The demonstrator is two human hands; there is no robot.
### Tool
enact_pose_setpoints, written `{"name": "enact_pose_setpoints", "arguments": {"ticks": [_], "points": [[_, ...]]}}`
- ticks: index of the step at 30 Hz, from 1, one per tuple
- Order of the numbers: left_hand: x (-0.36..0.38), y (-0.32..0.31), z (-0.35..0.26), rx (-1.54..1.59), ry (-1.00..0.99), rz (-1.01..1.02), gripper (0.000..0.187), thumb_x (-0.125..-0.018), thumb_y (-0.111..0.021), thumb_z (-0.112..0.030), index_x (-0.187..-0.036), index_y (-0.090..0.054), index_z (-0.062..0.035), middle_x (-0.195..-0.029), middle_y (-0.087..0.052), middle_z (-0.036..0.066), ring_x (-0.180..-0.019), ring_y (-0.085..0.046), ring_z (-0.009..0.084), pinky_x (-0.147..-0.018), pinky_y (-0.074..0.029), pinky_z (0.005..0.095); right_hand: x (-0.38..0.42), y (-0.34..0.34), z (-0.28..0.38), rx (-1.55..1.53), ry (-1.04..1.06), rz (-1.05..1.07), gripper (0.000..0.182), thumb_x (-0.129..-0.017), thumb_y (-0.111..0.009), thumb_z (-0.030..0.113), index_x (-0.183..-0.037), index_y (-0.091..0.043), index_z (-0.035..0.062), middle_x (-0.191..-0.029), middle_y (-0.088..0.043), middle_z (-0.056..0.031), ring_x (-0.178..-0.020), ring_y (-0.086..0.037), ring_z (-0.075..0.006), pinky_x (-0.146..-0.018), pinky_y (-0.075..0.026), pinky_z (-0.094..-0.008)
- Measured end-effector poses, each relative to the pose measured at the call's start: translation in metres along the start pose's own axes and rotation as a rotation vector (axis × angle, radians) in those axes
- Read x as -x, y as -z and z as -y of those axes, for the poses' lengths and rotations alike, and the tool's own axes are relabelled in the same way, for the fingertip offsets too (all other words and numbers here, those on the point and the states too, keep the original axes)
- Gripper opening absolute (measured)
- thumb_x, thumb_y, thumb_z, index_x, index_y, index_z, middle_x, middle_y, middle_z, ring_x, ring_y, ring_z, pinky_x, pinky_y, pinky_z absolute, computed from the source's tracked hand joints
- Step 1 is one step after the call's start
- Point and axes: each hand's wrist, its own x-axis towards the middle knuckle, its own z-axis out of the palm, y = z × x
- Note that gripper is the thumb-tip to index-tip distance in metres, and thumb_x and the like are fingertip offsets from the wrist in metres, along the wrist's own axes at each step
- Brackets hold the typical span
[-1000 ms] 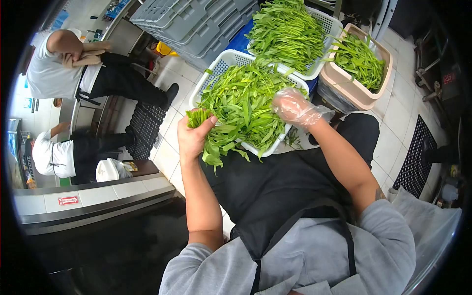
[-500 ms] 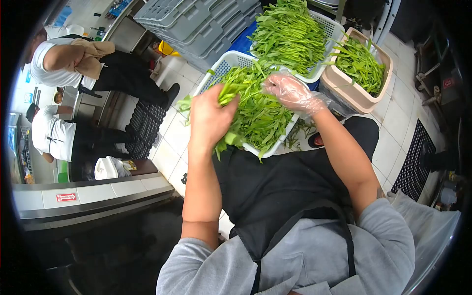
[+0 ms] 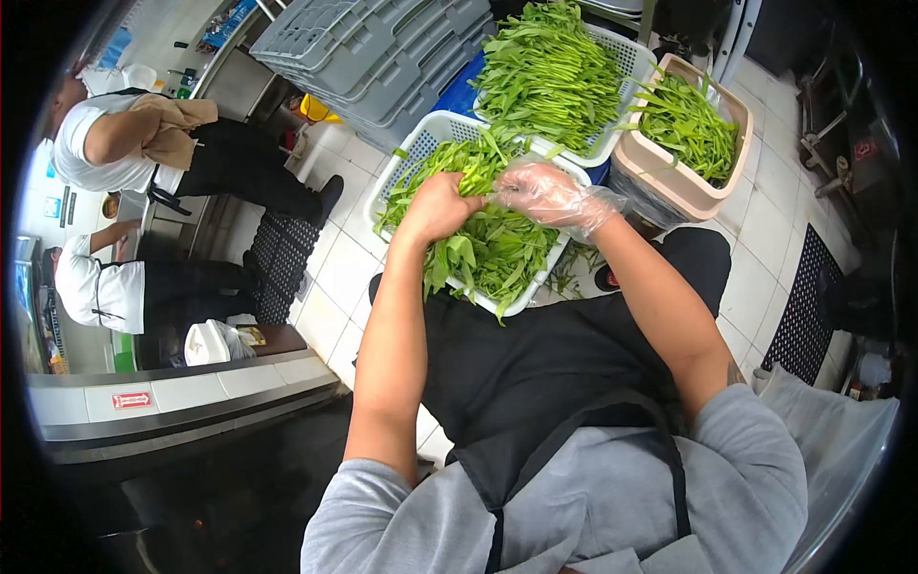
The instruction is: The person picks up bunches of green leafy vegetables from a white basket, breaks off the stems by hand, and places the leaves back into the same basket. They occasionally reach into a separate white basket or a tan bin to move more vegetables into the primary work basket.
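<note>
Over a white perforated basket (image 3: pixel 378 196) of loose leafy greens (image 3: pixel 512 253), my two hands nearly touch. My left hand (image 3: pixel 445 206) is bare, its fingers closed together above the leaves; what it holds, if anything, is hidden. A clear plastic glove covers my right hand (image 3: pixel 545 194), with its fingers bent and pressed together at the basket's right part. Its grip is too small to make out. Behind, a second white basket (image 3: pixel 626 57) bears a heap of long-stemmed greens (image 3: pixel 550 77). More greens (image 3: pixel 687 129) fill a beige bin (image 3: pixel 751 139) on the right.
Grey stacked crates (image 3: pixel 368 57) stand behind the baskets at the left. Two people in white shirts, one (image 3: pixel 105 129) above the other (image 3: pixel 110 292) in view, stand at counters on the left. A black mat (image 3: pixel 287 244) lies on the tiled floor, and fallen leaves (image 3: pixel 574 268) lie beside the front basket.
My left hand has moved right and up, closer to my right hand, and the greens it gripped no longer show in it. My right hand has shifted slightly left and down.
</note>
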Motion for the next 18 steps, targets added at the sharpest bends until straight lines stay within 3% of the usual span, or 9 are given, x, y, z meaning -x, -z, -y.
{"name": "enact_pose_setpoints", "arguments": {"ticks": [2,5,8,10,12,13,16,18], "points": [[-0.004,-0.003,0.005,-0.031,-0.012,-0.001,0.036,-0.081,-0.079,-0.025,-0.103,-0.073,0.0025,-0.092,-0.074,0.023,-0.087,-0.071,0.0362,-0.084,-0.054,0.0443,-0.004,-0.005,-0.005,0.088,-0.001,0.037,0.021,-0.089,-0.063,0.022,-0.094,-0.066,0.0022,-0.091,-0.065,-0.0188,-0.092,-0.063,-0.0397,-0.084,-0.049,-0.0489],[-0.006,-0.005,0.015,-0.139,-0.040,0.052,0.033,-0.083,-0.079,-0.024,-0.102,-0.073,0.0027,-0.088,-0.075,0.019,-0.081,-0.071,0.0310,-0.080,-0.054,0.0424,-0.011,-0.026,-0.030,0.328,0.377,-0.126,0.017,-0.086,-0.064,0.022,-0.090,-0.064,0.0058,-0.091,-0.064,-0.0166,-0.094,-0.062,-0.0381,-0.084,-0.049,-0.0491],[0.012,0.012,0.005,-0.227,-0.015,0.021,0.030,-0.085,-0.077,-0.022,-0.103,-0.074,0.0021,-0.087,-0.075,0.017,-0.080,-0.070,0.0293,-0.080,-0.054,0.0415,-0.016,-0.012,-0.019,0.568,0.498,-0.357,0.015,-0.084,-0.064,0.023,-0.090,-0.063,0.0096,-0.091,-0.063,-0.0156,-0.096,-0.062,-0.0371,-0.086,-0.050,-0.0480],[0.024,0.025,0.021,-0.154,0.030,-0.100,0.026,-0.087,-0.075,-0.018,-0.103,-0.074,0.0019,-0.086,-0.075,0.014,-0.079,-0.070,0.0243,-0.079,-0.054,0.0395,-0.026,0.000,-0.031,0.546,0.261,-0.188,0.021,-0.085,-0.065,0.025,-0.095,-0.066,0.0066,-0.097,-0.067,-0.0150,-0.101,-0.063,-0.0379,-0.092,-0.050,-0.0482],[0.043,0.046,0.036,0.270,0.095,-0.191,0.028,-0.088,-0.076,-0.020,-0.107,-0.074,0.0003,-0.092,-0.076,0.013,-0.083,-0.070,0.0223,-0.079,-0.053,0.0361,-0.034,0.016,-0.034,0.441,0.024,-0.059,0.025,-0.087,-0.066,0.027,-0.099,-0.067,0.0042,-0.101,-0.069,-0.0142,-0.106,-0.063,-0.0380,-0.096,-0.049,-0.0486],[0.054,0.052,0.047,0.548,0.074,-0.256,0.024,-0.090,-0.075,-0.016,-0.107,-0.074,0.0004,-0.091,-0.074,0.005,-0.081,-0.066,0.0134,-0.076,-0.051,0.0295,-0.031,0.023,-0.033,0.448,-0.008,-0.076,0.034,-0.090,-0.065,0.028,-0.111,-0.068,0.0022,-0.113,-0.070,-0.0161,-0.115,-0.061,-0.0384,-0.103,-0.046,-0.0491],[0.077,0.057,0.103,0.977,0.061,-0.408,0.025,-0.092,-0.073,-0.012,-0.110,-0.068,0.0046,-0.092,-0.072,0.011,-0.088,-0.070,0.0215,-0.081,-0.055,0.0349,-0.019,0.014,-0.059,0.444,0.055,-0.274,0.039,-0.093,-0.064,0.029,-0.122,-0.068,0.0035,-0.123,-0.068,-0.0200,-0.121,-0.059,-0.0386,-0.108,-0.044,-0.0487],[0.086,0.042,0.129,1.235,-0.100,-0.447,0.023,-0.094,-0.070,-0.010,-0.109,-0.065,0.0053,-0.095,-0.071,0.016,-0.094,-0.071,0.0313,-0.089,-0.056,0.0434,-0.011,0.007,-0.065,0.396,0.016,-0.232,0.042,-0.095,-0.062,0.029,-0.130,-0.065,0.0050,-0.130,-0.065,-0.0217,-0.124,-0.057,-0.0388,-0.111,-0.041,-0.0482]]}}
